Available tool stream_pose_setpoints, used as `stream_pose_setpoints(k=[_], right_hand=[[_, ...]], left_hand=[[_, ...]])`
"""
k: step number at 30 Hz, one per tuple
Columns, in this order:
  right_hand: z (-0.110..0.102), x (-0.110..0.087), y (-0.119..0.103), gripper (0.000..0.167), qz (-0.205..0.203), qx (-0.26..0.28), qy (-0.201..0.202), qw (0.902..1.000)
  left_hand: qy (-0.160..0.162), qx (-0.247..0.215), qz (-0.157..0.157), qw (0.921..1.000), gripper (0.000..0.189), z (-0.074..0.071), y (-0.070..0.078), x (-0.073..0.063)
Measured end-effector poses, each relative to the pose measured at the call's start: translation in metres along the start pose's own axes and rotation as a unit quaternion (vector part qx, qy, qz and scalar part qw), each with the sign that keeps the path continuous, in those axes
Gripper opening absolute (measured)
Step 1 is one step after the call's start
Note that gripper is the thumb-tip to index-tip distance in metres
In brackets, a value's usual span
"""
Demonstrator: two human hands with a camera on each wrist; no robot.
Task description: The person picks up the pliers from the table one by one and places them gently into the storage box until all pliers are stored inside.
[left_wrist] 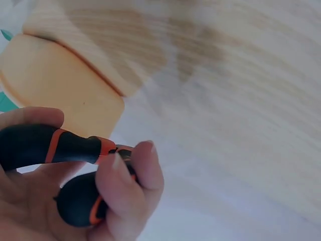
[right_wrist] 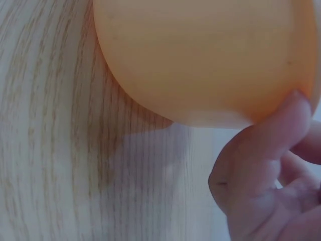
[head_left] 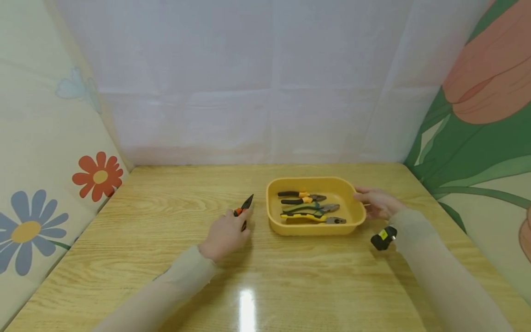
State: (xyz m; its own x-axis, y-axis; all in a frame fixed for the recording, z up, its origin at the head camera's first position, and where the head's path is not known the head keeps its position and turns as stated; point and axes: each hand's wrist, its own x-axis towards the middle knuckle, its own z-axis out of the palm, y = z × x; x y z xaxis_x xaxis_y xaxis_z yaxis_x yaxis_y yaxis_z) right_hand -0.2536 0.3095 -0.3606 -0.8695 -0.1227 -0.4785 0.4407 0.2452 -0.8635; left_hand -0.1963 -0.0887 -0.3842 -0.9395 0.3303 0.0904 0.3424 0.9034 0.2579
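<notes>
My left hand (head_left: 226, 235) grips a pair of long-nose pliers (head_left: 247, 203) with black-and-orange handles, just left of a yellow plastic tray (head_left: 313, 230). In the left wrist view the fingers curl round the handles (left_wrist: 75, 149), while the jaws are mostly hidden. At the tray's right end, my right hand (head_left: 379, 203) holds the rim. The right wrist view has the thumb (right_wrist: 286, 120) pressed on the outer wall (right_wrist: 200, 65). Inside lie orange-and-black pliers (head_left: 304, 201), green-handled pliers (head_left: 304, 208) and yellow-and-black pliers (head_left: 307, 216), heads pointing right.
The wood-grain table (head_left: 166, 193) bears the tray. Behind it hangs a white cloth (head_left: 249, 115), and flower-printed panels (head_left: 41, 138) stand at both sides. A small black device (head_left: 383, 238) is attached at the right wrist.
</notes>
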Motion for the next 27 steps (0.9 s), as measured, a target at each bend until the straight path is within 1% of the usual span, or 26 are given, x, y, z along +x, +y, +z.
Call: stream_pose_setpoints(k=[4, 7, 9, 12, 16, 21, 27], right_hand=[[0.0, 0.0, 0.0, 0.064, 0.001, -0.002, 0.002, 1.0], [0.0, 0.001, 0.001, 0.065, 0.001, -0.002, 0.002, 1.0], [-0.001, 0.001, 0.001, 0.065, 0.001, -0.002, 0.002, 1.0], [-0.001, 0.001, 0.001, 0.065, 0.001, -0.002, 0.003, 1.0], [-0.002, 0.002, 0.002, 0.065, 0.001, 0.001, 0.002, 1.0], [-0.002, 0.002, 0.002, 0.065, 0.002, 0.001, 0.0, 1.0], [-0.001, 0.002, 0.001, 0.065, 0.005, -0.001, 0.006, 1.0]], left_hand=[[0.002, 0.001, 0.005, 1.0, 0.051, -0.006, -0.002, -0.002], [0.021, 0.009, 0.032, 0.9992, 0.048, -0.011, -0.002, -0.003], [0.038, 0.014, 0.052, 0.9978, 0.046, -0.013, -0.002, -0.003], [0.055, 0.019, 0.078, 0.9952, 0.044, -0.016, 0.0, -0.003], [0.06, 0.02, 0.099, 0.993, 0.044, -0.021, 0.002, -0.003], [0.063, 0.025, 0.118, 0.9907, 0.043, -0.025, 0.003, -0.001], [0.076, 0.037, 0.148, 0.9854, 0.041, -0.029, 0.003, 0.002]])
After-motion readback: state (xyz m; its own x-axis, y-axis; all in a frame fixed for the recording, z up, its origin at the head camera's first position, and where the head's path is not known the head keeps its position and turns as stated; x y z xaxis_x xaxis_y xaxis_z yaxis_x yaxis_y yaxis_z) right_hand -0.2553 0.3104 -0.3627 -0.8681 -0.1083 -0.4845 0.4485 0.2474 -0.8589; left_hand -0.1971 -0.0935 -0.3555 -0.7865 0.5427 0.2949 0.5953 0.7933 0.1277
